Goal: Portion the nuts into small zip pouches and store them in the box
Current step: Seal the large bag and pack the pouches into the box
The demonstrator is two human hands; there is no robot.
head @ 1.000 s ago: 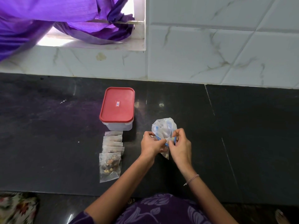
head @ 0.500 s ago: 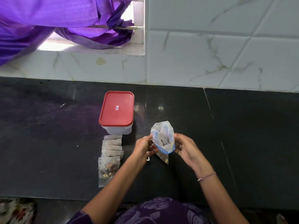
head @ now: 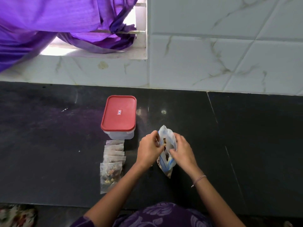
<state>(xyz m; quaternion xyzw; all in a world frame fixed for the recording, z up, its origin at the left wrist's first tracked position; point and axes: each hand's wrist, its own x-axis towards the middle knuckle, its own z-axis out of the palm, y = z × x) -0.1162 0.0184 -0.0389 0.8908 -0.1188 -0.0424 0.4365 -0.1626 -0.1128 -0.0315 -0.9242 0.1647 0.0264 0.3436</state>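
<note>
No text can be read anywhere. A small rectangular sticker (head: 119, 112) is seen at the middle of the red lid (head: 114, 123) of the box (head: 120, 136) (a red and blue mark on white, too small for letters to be made out). Blue printing is carried on the plastic bag (head: 166, 134), but it is crumpled and no word or number can be told.

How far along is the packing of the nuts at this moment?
Done: several filled pouches lie in a row in front of the box. In hand: the left hand and right hand grip the nut bag. Left: the box has its red lid on, and the pouches are outside it.
</note>
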